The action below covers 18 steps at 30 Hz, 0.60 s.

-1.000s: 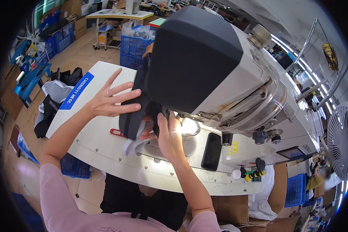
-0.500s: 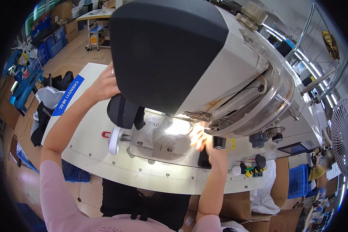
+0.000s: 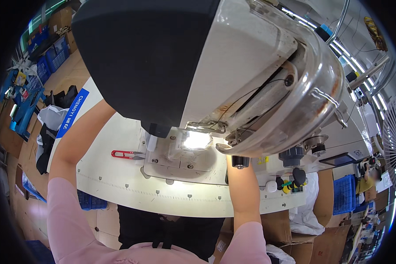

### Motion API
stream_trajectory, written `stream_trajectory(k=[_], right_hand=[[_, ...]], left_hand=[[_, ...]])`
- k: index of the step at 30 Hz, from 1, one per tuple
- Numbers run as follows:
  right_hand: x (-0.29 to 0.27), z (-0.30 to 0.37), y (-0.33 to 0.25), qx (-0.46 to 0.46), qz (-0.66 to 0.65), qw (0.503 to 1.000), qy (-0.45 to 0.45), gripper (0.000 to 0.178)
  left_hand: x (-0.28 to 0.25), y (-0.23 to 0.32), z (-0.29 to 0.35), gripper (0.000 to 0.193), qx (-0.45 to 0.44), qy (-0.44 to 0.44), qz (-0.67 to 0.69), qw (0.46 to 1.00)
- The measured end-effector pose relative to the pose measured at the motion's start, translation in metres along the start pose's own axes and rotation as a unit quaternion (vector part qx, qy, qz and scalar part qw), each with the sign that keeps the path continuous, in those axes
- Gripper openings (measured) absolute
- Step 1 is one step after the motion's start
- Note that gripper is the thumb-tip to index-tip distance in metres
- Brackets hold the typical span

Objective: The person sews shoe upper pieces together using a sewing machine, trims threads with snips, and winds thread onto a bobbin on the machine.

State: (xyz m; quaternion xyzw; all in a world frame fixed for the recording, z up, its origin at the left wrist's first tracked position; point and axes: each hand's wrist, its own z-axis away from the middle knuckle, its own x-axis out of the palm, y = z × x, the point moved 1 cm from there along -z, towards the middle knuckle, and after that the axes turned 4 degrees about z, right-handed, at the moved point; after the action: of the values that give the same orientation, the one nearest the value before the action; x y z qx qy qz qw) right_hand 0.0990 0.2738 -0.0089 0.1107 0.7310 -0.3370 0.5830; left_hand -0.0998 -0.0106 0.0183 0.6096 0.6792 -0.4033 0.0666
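A large sewing machine with a black-covered head (image 3: 136,57) fills the middle of the view and hides both my hands. My left forearm (image 3: 81,136) reaches over the white table and passes behind the head. My right forearm (image 3: 244,189) goes up beside the metal bed plate (image 3: 200,165), and its hand is covered by the machine's rounded clear guard (image 3: 312,97). Under the head, a black piece (image 3: 158,130) and a small white part (image 3: 152,142) show at the plate's left. Red-handled thread snips (image 3: 126,154) lie left of the plate, apart from my hands.
A ruler scale runs along the front of the white table (image 3: 119,176). At its right lie a white round piece (image 3: 271,186), a black knob-like piece and small coloured tools. Cardboard boxes (image 3: 273,226) and a blue crate (image 3: 344,193) stand at the right. A fan (image 3: 394,136) is farther right.
My left hand has gone behind the machine head, and the black piece with a white strip has moved mostly out of sight. My right hand has slipped behind the guard. The snips are uncovered.
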Motion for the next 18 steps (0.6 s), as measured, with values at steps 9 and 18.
stream_trajectory(k=[9, 18], right_hand=[[0.020, 0.136, -0.010, -0.015, -0.369, 0.921, 0.121, 0.021], [-0.011, 0.086, 0.008, -0.117, 0.160, 0.970, -0.144, 0.024]], left_hand=[[0.004, 0.128, -0.004, 0.033, -0.133, 0.089, 0.206, 0.965], [0.015, 0.130, -0.011, 0.026, -0.105, 0.081, 0.174, 0.976]])
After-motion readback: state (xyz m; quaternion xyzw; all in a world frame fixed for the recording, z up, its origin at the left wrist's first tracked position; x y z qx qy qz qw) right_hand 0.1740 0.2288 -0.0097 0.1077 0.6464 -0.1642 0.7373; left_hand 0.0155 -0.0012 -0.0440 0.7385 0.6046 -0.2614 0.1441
